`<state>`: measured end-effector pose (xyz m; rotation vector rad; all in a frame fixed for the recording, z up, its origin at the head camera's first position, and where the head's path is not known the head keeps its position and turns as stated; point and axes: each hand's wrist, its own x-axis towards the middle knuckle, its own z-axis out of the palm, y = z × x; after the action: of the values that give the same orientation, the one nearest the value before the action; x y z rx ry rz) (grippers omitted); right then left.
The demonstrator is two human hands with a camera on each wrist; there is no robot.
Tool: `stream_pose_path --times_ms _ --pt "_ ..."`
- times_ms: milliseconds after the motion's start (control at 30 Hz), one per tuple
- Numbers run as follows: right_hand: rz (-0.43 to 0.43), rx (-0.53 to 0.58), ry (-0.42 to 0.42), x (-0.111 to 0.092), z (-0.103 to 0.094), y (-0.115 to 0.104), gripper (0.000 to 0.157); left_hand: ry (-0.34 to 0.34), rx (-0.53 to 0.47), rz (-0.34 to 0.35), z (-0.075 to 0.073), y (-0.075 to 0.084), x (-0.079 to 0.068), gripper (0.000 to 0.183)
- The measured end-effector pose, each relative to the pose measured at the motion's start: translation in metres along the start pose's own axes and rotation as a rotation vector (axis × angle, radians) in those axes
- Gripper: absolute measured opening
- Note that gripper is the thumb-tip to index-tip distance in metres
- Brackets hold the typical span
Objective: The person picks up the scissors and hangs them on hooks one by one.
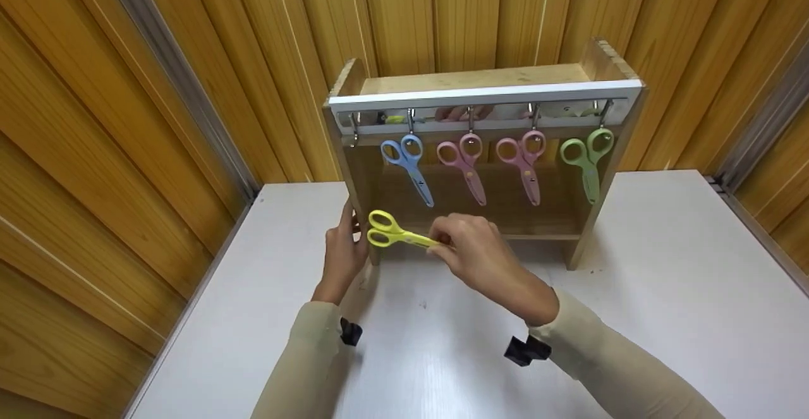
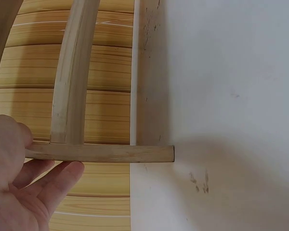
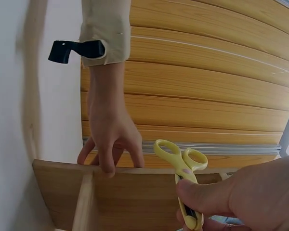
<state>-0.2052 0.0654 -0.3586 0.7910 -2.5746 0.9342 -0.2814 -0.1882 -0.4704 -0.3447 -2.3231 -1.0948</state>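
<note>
Yellow scissors (image 1: 393,232) are pinched by the blade end in my right hand (image 1: 477,255), handles pointing left, in front of the wooden rack (image 1: 575,251). In the right wrist view the scissors (image 3: 188,168) show their two loops, thumb pressed along the blades. My left hand (image 1: 344,251) grips the rack's left side panel; the left wrist view shows thumb and fingers on either side of that board (image 2: 106,153). From hooks on the rack's front rail hang blue scissors (image 1: 414,169), two pink scissors (image 1: 466,169) and green scissors (image 1: 589,166).
The leftmost hook (image 1: 354,138) on the rail carries nothing. The rack stands on a white table (image 1: 682,280), near its back edge. Behind and to the left rise wood-patterned walls (image 1: 468,21) with a metal strip (image 1: 196,84) running along the left corner.
</note>
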Motion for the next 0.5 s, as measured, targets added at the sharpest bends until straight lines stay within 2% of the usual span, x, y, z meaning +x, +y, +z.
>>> stream_pose_path --times_ms 100,233,300,367,500 --pt "-0.025 0.048 0.055 0.006 -0.002 -0.006 0.01 0.008 0.029 -0.003 0.0 0.001 0.001 0.063" --pt "-0.076 0.119 0.133 0.015 0.001 -0.012 0.01 0.017 0.052 -0.008 0.0 0.002 0.002 0.043" --pt "-0.1 0.151 0.174 0.019 0.005 -0.014 0.01 0.016 0.052 -0.019 0.0 0.002 0.002 0.04" --pt "-0.117 0.176 0.221 0.024 0.008 -0.016 0.011 0.012 0.046 -0.028 0.0 0.002 0.002 0.043" --pt "-0.125 0.215 0.314 0.036 0.016 -0.018 0.011 0.011 0.047 -0.026 0.0 0.002 0.0 0.064"
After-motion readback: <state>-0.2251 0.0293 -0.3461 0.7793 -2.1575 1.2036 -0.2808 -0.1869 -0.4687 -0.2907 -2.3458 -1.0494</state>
